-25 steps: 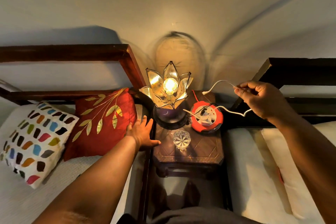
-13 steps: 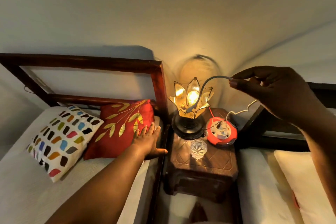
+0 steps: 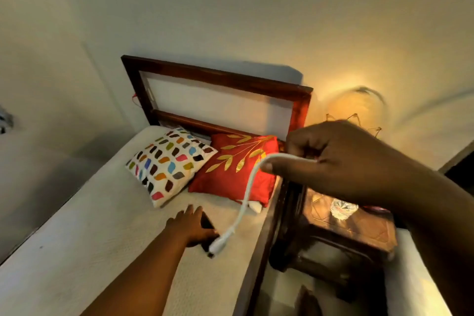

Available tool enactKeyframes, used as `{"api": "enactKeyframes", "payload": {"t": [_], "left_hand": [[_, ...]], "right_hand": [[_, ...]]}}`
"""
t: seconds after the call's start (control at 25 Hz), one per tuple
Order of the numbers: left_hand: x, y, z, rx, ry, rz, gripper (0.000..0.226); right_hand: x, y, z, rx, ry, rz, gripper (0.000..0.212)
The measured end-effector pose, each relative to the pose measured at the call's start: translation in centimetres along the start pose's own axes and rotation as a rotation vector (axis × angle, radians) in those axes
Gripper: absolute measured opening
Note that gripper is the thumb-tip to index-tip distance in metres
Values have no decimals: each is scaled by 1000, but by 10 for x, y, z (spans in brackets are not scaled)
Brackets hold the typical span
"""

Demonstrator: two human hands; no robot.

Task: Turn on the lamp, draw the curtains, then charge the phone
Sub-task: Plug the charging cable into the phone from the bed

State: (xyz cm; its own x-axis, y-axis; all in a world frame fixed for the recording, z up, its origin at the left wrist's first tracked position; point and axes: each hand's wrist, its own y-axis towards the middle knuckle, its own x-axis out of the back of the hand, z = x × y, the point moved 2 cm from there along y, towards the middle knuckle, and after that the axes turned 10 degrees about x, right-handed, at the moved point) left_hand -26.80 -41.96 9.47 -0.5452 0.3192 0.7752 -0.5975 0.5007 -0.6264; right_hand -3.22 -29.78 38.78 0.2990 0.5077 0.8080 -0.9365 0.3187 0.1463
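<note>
Since the earlier frame, left hand (image 3: 191,223) is now lying spread on the dark phone (image 3: 208,223) on the bed (image 3: 102,238); right hand (image 3: 341,159) is pinching the white charging cable (image 3: 243,202), plug dangling just above the phone.

A: plain off-white wall (image 3: 230,7), dark wooden headboard (image 3: 218,79), cream bed (image 3: 77,251).

B: yep, plus a spotted pillow (image 3: 169,161) beside a red leaf cushion (image 3: 230,174), carved wooden worktop (image 3: 359,233) in warm yellow glow.
</note>
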Motion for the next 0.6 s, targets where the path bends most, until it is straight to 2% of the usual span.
{"api": "enactKeyframes", "payload": {"t": [0.2, 0.28, 0.36, 0.44, 0.52, 0.6], "left_hand": [[-41, 2, 63, 165, -144, 154, 81], [-63, 9, 74, 226, -174, 196, 80], [-86, 18, 78, 258, -218, 243, 80], [-111, 33, 77, 281, -281, 297, 78], [-135, 51, 73, 315, -368, 329, 74], [-152, 70, 65, 370, -452, 315, 73]], "right_hand": [[-103, 9, -3, 47, 199, 779, 31], [-147, 5, -24, -83, 464, 1079, 17], [-189, 1, -52, -322, 853, 1249, 12], [-231, 0, -87, -553, 1201, 1212, 15], [-274, 2, -122, -762, 1478, 1059, 16], [-314, 4, -155, -896, 1586, 866, 15]]}}
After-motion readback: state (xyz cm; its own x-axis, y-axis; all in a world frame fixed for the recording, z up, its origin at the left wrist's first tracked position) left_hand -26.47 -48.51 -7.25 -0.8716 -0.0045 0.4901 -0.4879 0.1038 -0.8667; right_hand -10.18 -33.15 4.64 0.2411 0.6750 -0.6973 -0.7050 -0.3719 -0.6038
